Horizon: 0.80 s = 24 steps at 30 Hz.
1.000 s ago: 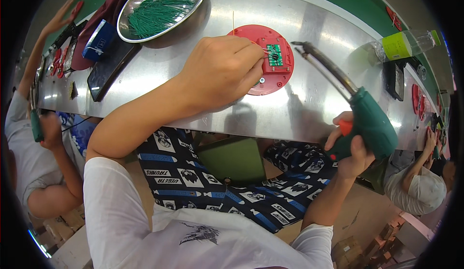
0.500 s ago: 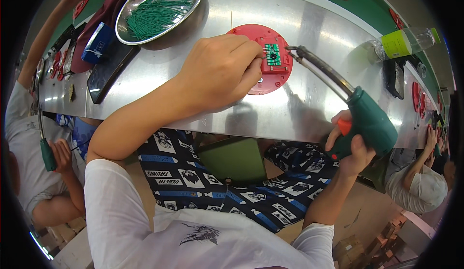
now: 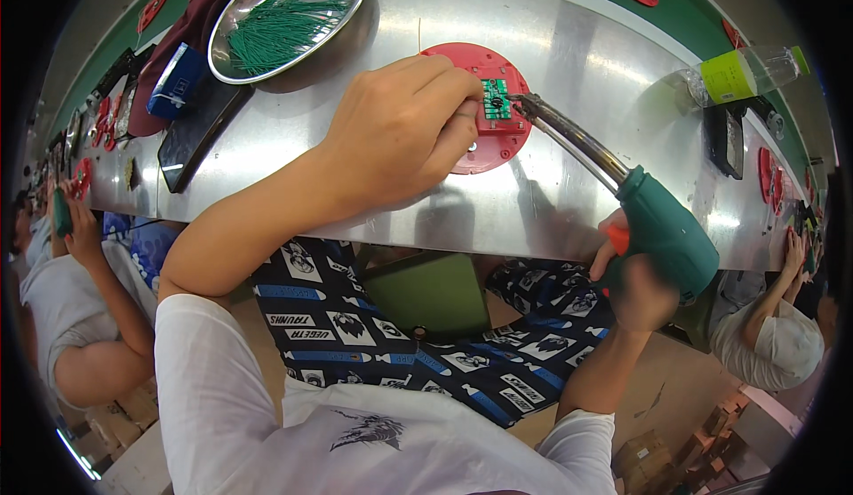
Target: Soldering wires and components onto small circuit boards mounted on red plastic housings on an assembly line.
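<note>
Board [image 3: 496, 95] on red disc [image 3: 505, 147], on desk [image 3: 573, 179], near 12 o'clock of view. Right hand [image 3: 641, 292] wrapped round soldering gun [image 3: 673, 235]; tip [image 3: 522, 102] at board's 3 o'clock edge, contact unclear. Left hand [image 3: 400, 126] narrowed at board's 9 o'clock; cannot tell whether anything pinched. Likely risks: tip slipping toward 9 o'clock could burn left hand; lingering heat could scorch board; disc, if loose, could turn under uneven pressure.
</note>
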### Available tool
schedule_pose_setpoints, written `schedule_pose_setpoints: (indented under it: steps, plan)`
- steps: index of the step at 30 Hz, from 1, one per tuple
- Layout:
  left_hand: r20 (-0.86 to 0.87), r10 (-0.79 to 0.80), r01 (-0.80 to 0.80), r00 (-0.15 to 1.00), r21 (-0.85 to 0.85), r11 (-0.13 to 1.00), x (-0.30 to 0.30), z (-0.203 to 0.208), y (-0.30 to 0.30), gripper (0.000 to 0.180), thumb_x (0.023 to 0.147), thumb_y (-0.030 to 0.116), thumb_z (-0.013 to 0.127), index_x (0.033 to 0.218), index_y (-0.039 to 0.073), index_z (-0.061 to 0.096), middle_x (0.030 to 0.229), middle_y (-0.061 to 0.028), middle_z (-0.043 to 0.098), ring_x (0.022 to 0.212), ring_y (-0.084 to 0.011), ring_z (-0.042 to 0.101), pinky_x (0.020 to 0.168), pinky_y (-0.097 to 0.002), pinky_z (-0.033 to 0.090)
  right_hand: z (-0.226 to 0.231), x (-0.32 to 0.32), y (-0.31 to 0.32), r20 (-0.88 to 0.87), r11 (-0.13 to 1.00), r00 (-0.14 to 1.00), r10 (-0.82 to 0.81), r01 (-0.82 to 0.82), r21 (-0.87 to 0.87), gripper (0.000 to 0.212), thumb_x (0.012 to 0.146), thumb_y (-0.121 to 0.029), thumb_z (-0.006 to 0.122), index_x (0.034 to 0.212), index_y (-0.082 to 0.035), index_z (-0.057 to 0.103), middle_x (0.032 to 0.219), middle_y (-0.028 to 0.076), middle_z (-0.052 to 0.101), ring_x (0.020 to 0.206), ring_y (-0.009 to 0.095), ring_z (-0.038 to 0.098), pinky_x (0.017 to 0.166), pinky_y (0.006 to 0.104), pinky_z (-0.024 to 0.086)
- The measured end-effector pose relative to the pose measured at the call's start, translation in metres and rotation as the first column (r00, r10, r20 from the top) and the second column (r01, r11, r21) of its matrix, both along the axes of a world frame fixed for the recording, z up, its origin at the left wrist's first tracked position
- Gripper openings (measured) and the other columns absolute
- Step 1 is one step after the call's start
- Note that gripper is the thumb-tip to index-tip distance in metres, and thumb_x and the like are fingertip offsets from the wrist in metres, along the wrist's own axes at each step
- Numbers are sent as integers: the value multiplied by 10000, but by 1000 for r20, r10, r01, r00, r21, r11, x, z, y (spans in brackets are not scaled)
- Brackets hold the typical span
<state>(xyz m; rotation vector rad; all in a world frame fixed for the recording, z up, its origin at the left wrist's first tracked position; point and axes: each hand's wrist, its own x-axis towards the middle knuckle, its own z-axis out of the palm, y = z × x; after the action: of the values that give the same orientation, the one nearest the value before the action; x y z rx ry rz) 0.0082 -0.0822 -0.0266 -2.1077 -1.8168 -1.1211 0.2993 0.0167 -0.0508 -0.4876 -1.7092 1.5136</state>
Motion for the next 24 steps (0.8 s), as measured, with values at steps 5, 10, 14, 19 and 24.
schedule_pose_setpoints:
  steps: [5, 10, 14, 19, 24]
  plan:
    - [-11, -17, 17, 1000, 60, 998, -3, 4, 2, 141, 871, 3, 652, 1005, -34, 668, 787, -146, 632, 681, -280, 618, 617, -356, 496, -1, -1, 0, -14, 1000, 1000, -7, 7, 19, 587, 912, -274, 640, 1306, 127, 469, 1028, 262, 636, 504, 208, 571, 425, 274, 446]
    - [-42, 172, -157, 984, 245, 957, -17, 25, -5, 200, 884, 82, 701, 1069, 6, 689, 854, -141, 660, 660, -288, 618, 592, -377, 494, 1, -2, 2, -44, 999, 998, -46, 46, 8, 596, 915, -288, 640, 1308, 126, 468, 1012, 260, 630, 501, 204, 565, 426, 274, 445]
    - [-21, 178, -176, 984, 88, 980, -4, 30, -7, 318, 953, 246, 645, 1150, -4, 655, 832, -131, 646, 636, -273, 605, 560, -369, 483, 2, -3, 0, -45, 998, 997, -62, 61, -18, 611, 912, -300, 653, 1310, 125, 468, 1006, 258, 627, 506, 203, 565, 430, 268, 445]
    - [-72, 70, -64, 995, 73, 995, -4, 25, -3, 315, 935, 238, 650, 1126, -12, 656, 766, -113, 584, 641, -273, 588, 548, -366, 481, -1, -1, 0, -28, 1000, 999, -29, 29, 8, 630, 901, -299, 671, 1322, 119, 461, 1021, 263, 629, 520, 210, 575, 439, 266, 451]
    - [-163, 43, -14, 986, 173, 985, -8, 26, -6, 228, 795, -12, 728, 1023, -9, 718, 723, -105, 587, 602, -220, 564, 525, -319, 440, -3, 2, -1, -16, 999, 999, -38, 39, 6, 630, 885, -297, 683, 1311, 119, 477, 1031, 257, 637, 530, 211, 581, 450, 273, 451]
